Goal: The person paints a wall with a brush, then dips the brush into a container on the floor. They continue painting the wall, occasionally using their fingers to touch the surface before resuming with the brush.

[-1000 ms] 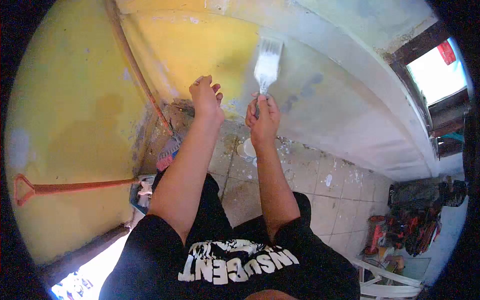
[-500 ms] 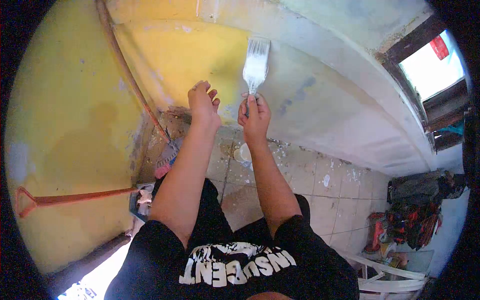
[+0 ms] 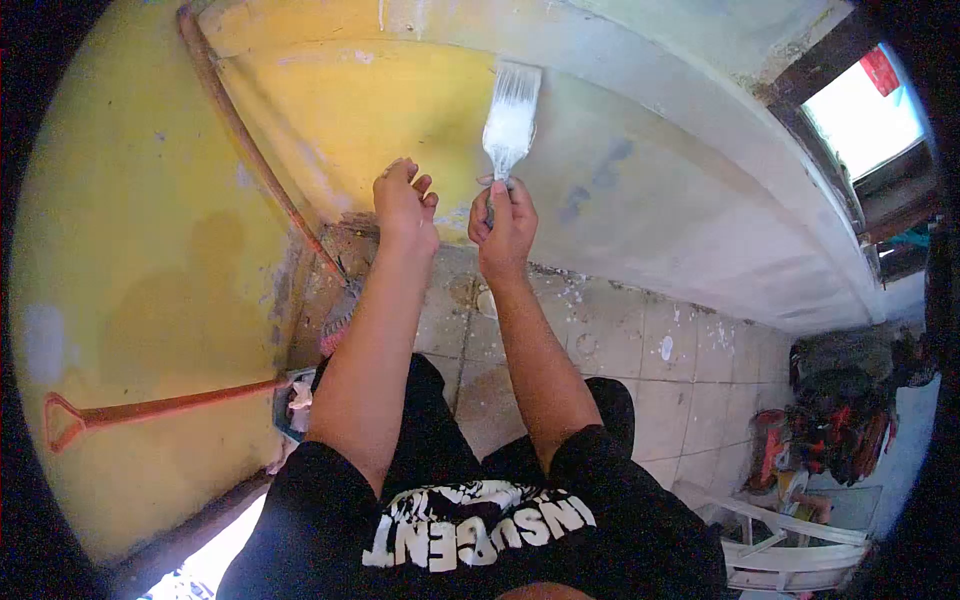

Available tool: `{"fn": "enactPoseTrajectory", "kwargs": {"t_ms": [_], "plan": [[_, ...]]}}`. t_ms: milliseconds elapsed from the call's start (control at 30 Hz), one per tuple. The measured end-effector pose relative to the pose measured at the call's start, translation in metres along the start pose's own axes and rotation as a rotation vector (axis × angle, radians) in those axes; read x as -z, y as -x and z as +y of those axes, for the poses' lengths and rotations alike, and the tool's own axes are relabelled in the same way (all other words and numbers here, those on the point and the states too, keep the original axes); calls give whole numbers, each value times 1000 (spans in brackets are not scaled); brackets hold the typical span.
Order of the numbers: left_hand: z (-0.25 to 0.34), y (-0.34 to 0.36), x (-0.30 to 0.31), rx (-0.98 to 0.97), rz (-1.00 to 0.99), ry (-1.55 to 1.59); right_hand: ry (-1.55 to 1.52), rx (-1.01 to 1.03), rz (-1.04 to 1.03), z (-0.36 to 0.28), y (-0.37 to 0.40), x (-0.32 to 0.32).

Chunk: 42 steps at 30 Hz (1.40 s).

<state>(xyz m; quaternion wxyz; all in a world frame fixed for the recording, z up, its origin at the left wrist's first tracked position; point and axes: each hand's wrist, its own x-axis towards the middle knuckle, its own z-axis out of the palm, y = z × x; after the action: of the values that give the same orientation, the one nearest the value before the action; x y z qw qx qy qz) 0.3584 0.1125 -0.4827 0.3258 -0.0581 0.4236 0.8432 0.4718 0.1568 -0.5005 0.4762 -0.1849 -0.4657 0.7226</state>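
Closest to the camera is the black shirt (image 3: pixel 470 525) with white lettering, and both bare arms stretch out from it toward the wall. The left hand (image 3: pixel 405 205) is empty, fingers loosely curled, right up by the yellow wall (image 3: pixel 340 110); can't tell if it's actually touching. The right hand (image 3: pixel 503 225) is wrapped tight around the handle of a wide brush (image 3: pixel 510 115). The brush's white-loaded bristles point up and sit flat on the wall, right where the yellow meets the pale grey patch (image 3: pixel 680 220). The way I see it, the risk is drips: a brush that wet, held bristles-up, could run down the handle onto the fingers. Or it could spatter the tile floor (image 3: pixel 620 340), which is already speckled white. An orange pipe (image 3: pixel 250 150) runs down the corner just left of the hands, so a sloppy stroke could catch it. Further off there's a window (image 3: pixel 860 110) and a pile of clutter (image 3: pixel 840 420).
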Motion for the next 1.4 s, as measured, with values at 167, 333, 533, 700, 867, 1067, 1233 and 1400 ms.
{"fn": "enactPoseTrajectory", "kwargs": {"t_ms": [167,333,533,700,867,1067,1233,1400], "plan": [[2,-1,7,13,4,-18,-34,10,25,-4,-4,-1],[4,-6,13,18,-25,48,11,-94,164,49,11,38],[12,3,12,9,-32,61,777,7,30,238,76,152],[13,5,16,0,-23,79,1599,66,26,164,60,112],[19,15,16,-5,-31,83,1031,285,139,66,32,38],[23,12,21,-13,-21,98,5,-230,199,46,46,13],[31,25,16,-138,19,-32,803,-10,238,162,69,108],[29,21,21,-104,-11,-22,724,-19,84,228,51,162]]}}
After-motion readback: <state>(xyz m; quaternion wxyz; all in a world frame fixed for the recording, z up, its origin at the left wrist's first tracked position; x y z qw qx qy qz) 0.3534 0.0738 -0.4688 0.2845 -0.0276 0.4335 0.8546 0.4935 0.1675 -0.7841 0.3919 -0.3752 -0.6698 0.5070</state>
